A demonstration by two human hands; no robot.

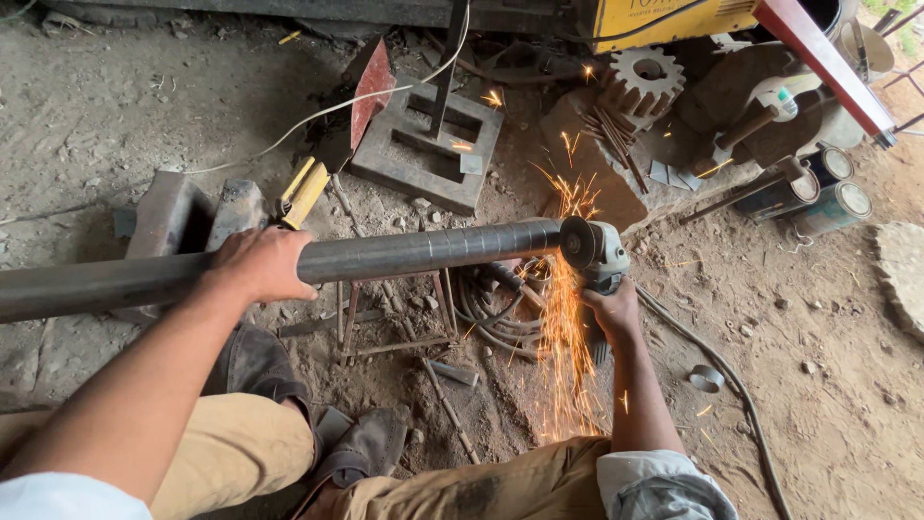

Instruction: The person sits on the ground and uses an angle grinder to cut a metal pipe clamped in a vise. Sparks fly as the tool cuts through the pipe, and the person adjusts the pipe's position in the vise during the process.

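Pipe [414, 250] runs almost dead level across the frame, from the left edge to just right of centre, so its long axis goes left to right with only a slight rise toward the right end. It sits on a little rusty metal stand [395, 313] around mid-frame.

Starting at the left: the left hand [262, 262] is draped over the top of the pipe, fingers curled around it, pinning it down. That hand is well back from the cut end, roughly a third of the way in from the left.

Moving right, the free end of the pipe meets the disc of the angle grinder [595, 252]. Disc is touching the pipe end pretty much square to the axis, and sparks [563, 337] pour downward toward the bottom centre of the frame, with a few flying up too.

The right hand [616, 313] is wrapped tight around the grinder body, sitting just below and right of the pipe end, so it's clearly the nearer hand to the working end. A cable [717, 371] trails off to the lower right across the dirt.
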